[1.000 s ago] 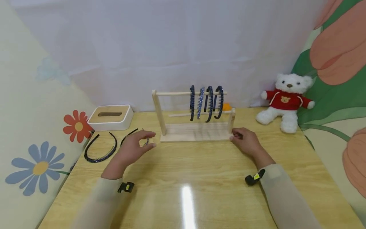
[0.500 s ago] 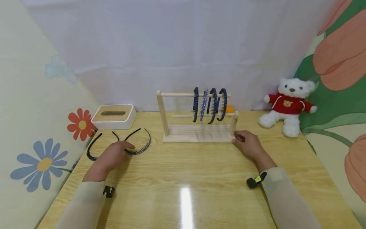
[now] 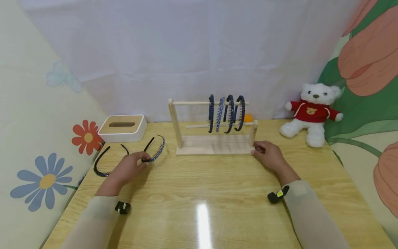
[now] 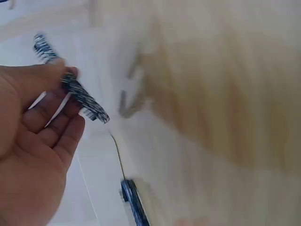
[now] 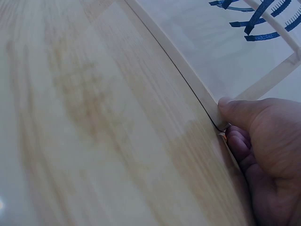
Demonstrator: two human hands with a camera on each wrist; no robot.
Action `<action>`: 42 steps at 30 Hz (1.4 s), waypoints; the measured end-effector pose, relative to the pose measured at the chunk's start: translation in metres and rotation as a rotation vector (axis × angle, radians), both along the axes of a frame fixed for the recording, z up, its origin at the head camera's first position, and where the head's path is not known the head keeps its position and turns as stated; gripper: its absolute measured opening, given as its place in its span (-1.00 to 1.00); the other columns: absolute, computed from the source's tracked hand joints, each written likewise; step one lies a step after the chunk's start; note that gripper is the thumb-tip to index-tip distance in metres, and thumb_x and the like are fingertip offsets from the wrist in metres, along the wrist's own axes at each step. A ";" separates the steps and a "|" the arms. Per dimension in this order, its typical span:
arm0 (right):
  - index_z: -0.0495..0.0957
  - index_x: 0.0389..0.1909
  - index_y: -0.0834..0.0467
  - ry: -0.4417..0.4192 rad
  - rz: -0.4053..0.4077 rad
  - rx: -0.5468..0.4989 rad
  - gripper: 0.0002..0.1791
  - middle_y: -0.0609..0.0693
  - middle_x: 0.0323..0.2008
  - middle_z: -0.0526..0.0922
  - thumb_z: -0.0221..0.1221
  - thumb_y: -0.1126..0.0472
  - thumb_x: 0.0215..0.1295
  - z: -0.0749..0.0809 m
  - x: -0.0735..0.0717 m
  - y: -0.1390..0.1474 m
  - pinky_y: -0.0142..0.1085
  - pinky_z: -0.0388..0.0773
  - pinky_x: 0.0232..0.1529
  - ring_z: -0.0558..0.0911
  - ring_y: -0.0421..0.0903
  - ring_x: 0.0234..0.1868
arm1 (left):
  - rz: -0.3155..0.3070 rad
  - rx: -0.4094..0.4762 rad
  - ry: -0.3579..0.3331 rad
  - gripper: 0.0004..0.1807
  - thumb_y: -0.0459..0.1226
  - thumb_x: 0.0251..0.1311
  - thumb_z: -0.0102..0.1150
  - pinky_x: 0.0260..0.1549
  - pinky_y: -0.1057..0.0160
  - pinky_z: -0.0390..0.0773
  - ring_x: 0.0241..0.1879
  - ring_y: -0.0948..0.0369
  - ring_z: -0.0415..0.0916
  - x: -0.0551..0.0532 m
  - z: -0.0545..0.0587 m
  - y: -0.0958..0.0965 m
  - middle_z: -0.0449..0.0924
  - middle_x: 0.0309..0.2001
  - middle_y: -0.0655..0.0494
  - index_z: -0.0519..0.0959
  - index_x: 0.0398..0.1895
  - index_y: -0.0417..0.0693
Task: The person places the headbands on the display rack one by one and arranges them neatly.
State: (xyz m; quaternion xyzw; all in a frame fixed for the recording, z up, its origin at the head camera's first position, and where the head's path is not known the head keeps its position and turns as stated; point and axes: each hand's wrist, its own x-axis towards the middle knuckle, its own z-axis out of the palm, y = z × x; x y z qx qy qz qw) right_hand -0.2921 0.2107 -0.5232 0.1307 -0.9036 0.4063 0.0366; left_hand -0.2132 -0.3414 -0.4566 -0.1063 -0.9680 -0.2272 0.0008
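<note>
On the left, my left hand (image 3: 126, 168) pinches a glittery blue toothed headband (image 3: 160, 149) between thumb and fingers. The left wrist view shows this headband (image 4: 88, 102) across the fingertips, its teeth visible. Another dark toothed headband (image 3: 98, 165) lies on the table, partly hidden behind that hand. A wooden headband rack (image 3: 199, 150) stands at the middle, several headbands (image 3: 230, 114) hanging from its upper rod. My right hand (image 3: 269, 155) grips the right corner of the rack's base. In the right wrist view, its thumb (image 5: 235, 109) presses the base edge, fingers curled beside it.
A white tissue box (image 3: 123, 128) with a wooden top stands at the back left. At the back right sits a white teddy bear (image 3: 312, 112) in a red sweater. An orange object (image 3: 248, 118) shows behind the rack. A pale cloth hangs behind the table.
My left hand has gone left from beside the rack to the headband on the table, taken hold of it and tilted it up. The right hand has stayed at the rack's corner.
</note>
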 end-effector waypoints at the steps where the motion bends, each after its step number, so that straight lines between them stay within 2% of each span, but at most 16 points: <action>1: 0.67 0.27 0.32 0.000 -0.001 0.001 -0.58 0.27 0.08 0.75 0.37 0.21 0.51 0.000 0.000 0.000 0.09 0.68 0.24 0.74 0.19 0.10 | 0.022 0.065 -0.004 -0.84 -0.36 0.56 0.26 0.13 -0.21 0.70 0.09 -0.13 0.70 0.000 0.003 0.003 0.77 0.01 -0.15 0.69 0.08 -0.21; 2: 0.66 0.27 0.32 0.000 -0.004 -0.001 -0.58 0.27 0.08 0.75 0.37 0.22 0.51 0.000 0.000 0.000 0.09 0.68 0.24 0.74 0.19 0.10 | 0.047 0.137 -0.011 -0.80 -0.32 0.60 0.23 0.11 -0.15 0.72 0.08 -0.09 0.70 0.000 0.006 0.006 0.77 0.03 -0.16 0.68 0.14 -0.21; 5: 0.67 0.26 0.32 0.007 -0.009 -0.004 -0.58 0.26 0.06 0.75 0.38 0.22 0.50 -0.001 0.000 0.000 0.08 0.68 0.23 0.74 0.18 0.09 | 0.140 0.380 -0.042 -0.62 -0.18 0.66 0.17 0.06 0.24 0.72 0.05 0.18 0.69 -0.003 0.016 0.014 0.76 0.11 -0.12 0.60 0.31 -0.26; 8: 0.68 0.25 0.33 0.015 -0.012 -0.009 -0.59 0.26 0.04 0.76 0.38 0.23 0.49 -0.002 0.000 0.000 0.07 0.68 0.21 0.74 0.18 0.07 | 0.241 0.667 -0.091 -0.52 -0.08 0.69 0.12 0.00 0.53 0.65 0.01 0.43 0.63 -0.004 0.024 0.018 0.74 0.11 0.11 0.53 0.42 -0.22; 11: 0.68 0.23 0.33 0.019 -0.011 -0.005 -0.60 0.25 0.02 0.76 0.39 0.24 0.47 -0.002 0.000 -0.001 0.05 0.69 0.20 0.75 0.16 0.05 | 0.283 1.055 -0.157 -0.64 -0.09 0.69 0.08 -0.01 0.55 0.63 0.00 0.45 0.60 -0.003 0.029 0.021 0.69 0.06 0.28 0.59 0.34 -0.05; 13: 0.69 0.22 0.33 0.023 -0.008 -0.005 -0.61 0.25 0.01 0.77 0.40 0.25 0.47 -0.002 0.000 -0.001 0.05 0.69 0.19 0.75 0.16 0.04 | 0.273 1.295 -0.193 -0.74 -0.15 0.69 0.07 -0.02 0.48 0.67 -0.02 0.37 0.62 -0.002 0.032 0.022 0.69 0.01 0.30 0.67 0.21 0.04; 15: 0.68 0.22 0.33 0.027 -0.005 -0.001 -0.61 0.25 0.02 0.76 0.39 0.25 0.47 -0.002 0.000 -0.001 0.05 0.69 0.18 0.75 0.15 0.04 | 0.245 1.495 -0.226 -0.76 -0.22 0.69 0.05 -0.03 0.42 0.68 -0.05 0.32 0.64 0.000 0.035 0.023 0.72 -0.02 0.25 0.74 0.09 0.09; 19: 0.68 0.23 0.34 0.031 -0.003 0.001 -0.60 0.27 0.03 0.76 0.39 0.25 0.48 -0.001 -0.001 -0.001 0.07 0.69 0.19 0.75 0.17 0.04 | 0.194 1.642 -0.218 -0.64 -0.36 0.70 -0.04 -0.06 0.40 0.66 -0.10 0.29 0.68 0.006 0.041 0.029 0.79 -0.04 0.16 0.80 0.06 0.03; 24: 0.67 0.25 0.35 0.018 -0.001 0.003 -0.58 0.28 0.05 0.75 0.38 0.24 0.49 0.001 0.001 -0.002 0.08 0.69 0.20 0.75 0.19 0.06 | 0.170 1.702 -0.085 -0.67 -0.46 0.64 0.04 -0.03 0.41 0.68 -0.05 0.25 0.68 0.010 0.054 0.044 0.77 0.02 0.08 0.78 0.18 -0.12; 27: 0.67 0.25 0.35 0.013 -0.003 0.002 -0.58 0.28 0.06 0.75 0.38 0.24 0.49 0.000 0.002 -0.002 0.07 0.70 0.20 0.75 0.19 0.06 | 0.206 1.735 0.014 -0.70 -0.45 0.59 0.11 -0.03 0.41 0.70 -0.05 0.22 0.67 0.009 0.070 0.056 0.73 0.02 0.04 0.77 0.19 -0.17; 31: 0.66 0.27 0.34 0.006 -0.004 -0.001 -0.58 0.28 0.07 0.75 0.37 0.23 0.50 0.000 0.002 -0.002 0.08 0.70 0.21 0.75 0.19 0.07 | 0.221 1.859 0.149 -0.74 -0.49 0.53 0.18 -0.09 0.37 0.71 -0.12 0.15 0.65 0.011 0.104 0.071 0.72 -0.01 -0.06 0.76 0.15 -0.28; 33: 0.66 0.28 0.34 0.004 -0.004 -0.006 -0.57 0.29 0.08 0.75 0.37 0.23 0.50 0.000 0.002 -0.002 0.09 0.69 0.21 0.75 0.19 0.08 | 0.167 1.915 0.211 -0.72 -0.52 0.49 0.21 -0.10 0.34 0.72 -0.13 0.11 0.66 0.013 0.122 0.078 0.71 -0.01 -0.11 0.72 0.17 -0.36; 37: 0.66 0.28 0.34 0.009 -0.002 -0.001 -0.57 0.29 0.08 0.75 0.37 0.23 0.50 0.000 0.001 -0.002 0.09 0.70 0.21 0.75 0.19 0.08 | 0.041 1.930 0.323 -0.68 -0.54 0.45 0.26 -0.10 0.32 0.77 -0.15 0.08 0.69 0.014 0.153 0.099 0.70 -0.04 -0.18 0.67 0.21 -0.45; 39: 0.66 0.27 0.34 0.013 -0.003 0.003 -0.58 0.28 0.07 0.75 0.38 0.24 0.50 0.000 0.001 -0.001 0.08 0.70 0.20 0.75 0.19 0.07 | -0.017 1.923 0.354 -0.69 -0.54 0.45 0.26 -0.12 0.31 0.78 -0.17 0.08 0.70 0.012 0.163 0.111 0.70 -0.07 -0.20 0.68 0.20 -0.46; 42: 0.67 0.26 0.34 0.019 -0.003 0.002 -0.58 0.28 0.06 0.75 0.38 0.24 0.49 0.000 0.001 -0.001 0.07 0.70 0.19 0.76 0.18 0.06 | -0.084 1.914 0.365 -0.73 -0.54 0.45 0.26 -0.13 0.31 0.78 -0.19 0.08 0.71 0.005 0.174 0.128 0.71 -0.09 -0.21 0.69 0.15 -0.47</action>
